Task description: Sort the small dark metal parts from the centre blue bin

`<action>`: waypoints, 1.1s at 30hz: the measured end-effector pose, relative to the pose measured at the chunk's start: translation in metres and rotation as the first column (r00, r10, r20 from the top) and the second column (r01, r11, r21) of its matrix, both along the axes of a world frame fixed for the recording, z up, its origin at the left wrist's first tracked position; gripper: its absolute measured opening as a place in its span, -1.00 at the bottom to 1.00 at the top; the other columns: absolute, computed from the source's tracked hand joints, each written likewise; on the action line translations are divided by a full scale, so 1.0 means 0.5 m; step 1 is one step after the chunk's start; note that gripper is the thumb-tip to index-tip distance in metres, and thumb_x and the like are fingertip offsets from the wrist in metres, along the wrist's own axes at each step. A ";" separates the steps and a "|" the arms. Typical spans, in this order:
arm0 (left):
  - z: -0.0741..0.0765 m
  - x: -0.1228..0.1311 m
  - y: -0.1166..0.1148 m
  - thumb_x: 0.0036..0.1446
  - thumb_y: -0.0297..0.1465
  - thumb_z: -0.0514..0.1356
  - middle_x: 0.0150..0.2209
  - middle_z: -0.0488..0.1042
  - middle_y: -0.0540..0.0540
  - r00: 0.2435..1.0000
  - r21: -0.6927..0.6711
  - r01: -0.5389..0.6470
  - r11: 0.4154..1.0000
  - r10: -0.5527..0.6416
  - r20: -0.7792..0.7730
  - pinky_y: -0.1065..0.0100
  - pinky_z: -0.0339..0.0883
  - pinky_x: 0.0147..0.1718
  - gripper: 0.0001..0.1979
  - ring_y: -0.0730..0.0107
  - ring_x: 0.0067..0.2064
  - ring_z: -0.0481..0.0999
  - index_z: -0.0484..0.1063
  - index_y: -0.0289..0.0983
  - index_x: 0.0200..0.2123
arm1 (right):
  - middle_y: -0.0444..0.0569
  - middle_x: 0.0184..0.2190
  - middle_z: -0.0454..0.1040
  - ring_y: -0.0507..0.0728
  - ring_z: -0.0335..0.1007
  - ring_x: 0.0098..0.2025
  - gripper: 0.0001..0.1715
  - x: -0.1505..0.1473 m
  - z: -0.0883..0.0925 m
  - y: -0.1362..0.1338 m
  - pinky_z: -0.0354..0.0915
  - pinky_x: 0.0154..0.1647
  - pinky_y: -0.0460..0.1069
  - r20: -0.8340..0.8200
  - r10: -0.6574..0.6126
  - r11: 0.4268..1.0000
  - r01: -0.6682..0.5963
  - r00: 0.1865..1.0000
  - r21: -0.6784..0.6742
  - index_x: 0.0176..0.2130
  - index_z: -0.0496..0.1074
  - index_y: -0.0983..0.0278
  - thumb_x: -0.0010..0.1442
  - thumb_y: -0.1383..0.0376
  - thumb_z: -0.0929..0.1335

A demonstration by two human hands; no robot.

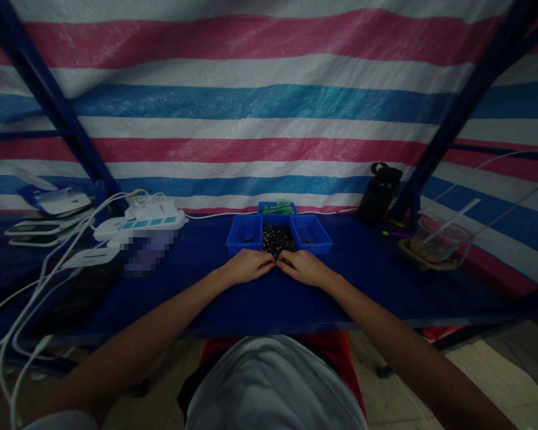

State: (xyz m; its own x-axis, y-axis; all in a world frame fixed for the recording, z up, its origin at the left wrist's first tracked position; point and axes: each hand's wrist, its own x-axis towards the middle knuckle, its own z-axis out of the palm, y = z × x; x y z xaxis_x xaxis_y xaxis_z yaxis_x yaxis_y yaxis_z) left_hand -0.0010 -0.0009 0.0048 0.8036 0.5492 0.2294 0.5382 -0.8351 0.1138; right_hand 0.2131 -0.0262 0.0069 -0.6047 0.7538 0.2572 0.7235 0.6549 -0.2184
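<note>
Just in front of the blue trays, my left hand (248, 266) and my right hand (306, 267) meet fingertip to fingertip. Both are closed in a pinch, and whatever lies between the fingers is too small and dark to name. Right behind the fingertips is a heap of small dark, shiny parts (277, 237) in the middle tray. The left blue tray (235, 234) holds a few small dark pieces. A few small bits also lie in the right blue tray (319, 232). Behind them a small blue tray holds green-and-clear items (278, 207).
At the left on the blue table (278, 304) are a white power strip (138, 224), tangled white cables (42, 280) and stacked phone-like devices (40, 228). A black bottle (377, 197) stands back right, near a clear plastic bowl (443, 239). Blue frame posts (452, 113) flank a striped sheet.
</note>
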 end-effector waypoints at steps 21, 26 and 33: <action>0.000 0.000 -0.001 0.33 -0.36 -0.11 -0.33 0.49 -0.06 0.998 0.023 -0.056 0.998 0.057 -0.038 0.44 0.28 -0.34 -0.76 0.36 -0.29 0.51 0.33 -0.25 -0.23 | -0.12 -0.46 0.46 0.01 0.37 -0.45 -0.81 0.001 0.010 -0.005 0.10 -0.41 -0.13 -0.097 0.059 0.997 -0.064 0.994 -0.047 -0.16 0.36 0.27 0.26 0.24 0.26; 0.006 0.001 -0.004 0.30 -0.42 -0.08 -0.31 0.50 -0.07 0.997 0.008 -0.062 0.998 0.062 -0.053 0.44 0.28 -0.36 -0.81 0.35 -0.28 0.51 0.32 -0.25 -0.22 | -0.12 -0.46 0.47 0.02 0.38 -0.44 -0.78 0.002 0.010 -0.004 0.10 -0.41 -0.12 -0.093 0.039 0.998 -0.043 0.995 -0.038 -0.12 0.35 0.26 0.26 0.22 0.26; 0.003 0.001 -0.001 0.29 -0.42 -0.06 -0.28 0.50 -0.07 0.997 -0.003 -0.059 0.998 0.059 -0.043 0.44 0.30 -0.32 -0.81 0.35 -0.25 0.51 0.33 -0.24 -0.18 | -0.11 -0.44 0.48 0.02 0.40 -0.43 -0.76 0.001 0.012 -0.005 0.12 -0.41 -0.12 -0.099 0.023 0.999 -0.027 0.995 -0.045 -0.11 0.34 0.25 0.27 0.19 0.26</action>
